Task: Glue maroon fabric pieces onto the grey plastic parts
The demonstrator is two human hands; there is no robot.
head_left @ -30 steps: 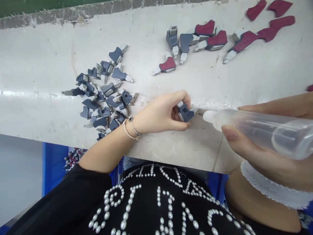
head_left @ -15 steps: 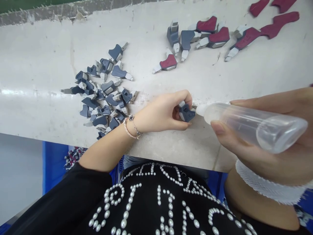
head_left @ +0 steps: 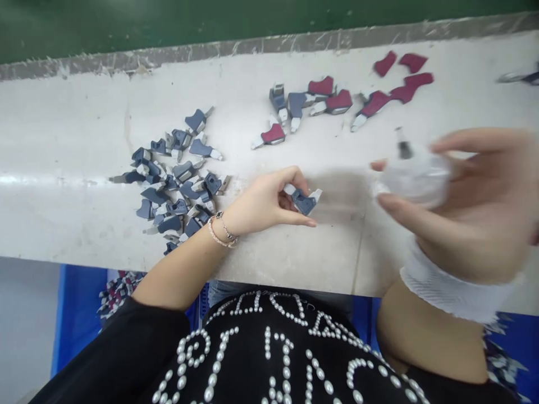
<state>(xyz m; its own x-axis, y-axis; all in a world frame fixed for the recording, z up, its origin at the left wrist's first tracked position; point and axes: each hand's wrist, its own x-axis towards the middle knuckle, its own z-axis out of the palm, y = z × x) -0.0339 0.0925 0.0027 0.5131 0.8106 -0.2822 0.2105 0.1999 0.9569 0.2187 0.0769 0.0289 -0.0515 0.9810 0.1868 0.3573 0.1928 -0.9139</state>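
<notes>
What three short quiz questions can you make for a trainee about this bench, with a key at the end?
1. What does the right hand hold? A) a bottle B) scissors C) a brush
2. True or false: the left hand holds a grey-blue part.
3. Fill in the word: the far parts have a ____ top, unlike the pile beside the left wrist.

Key: 1 A; 2 true; 3 red.
</notes>
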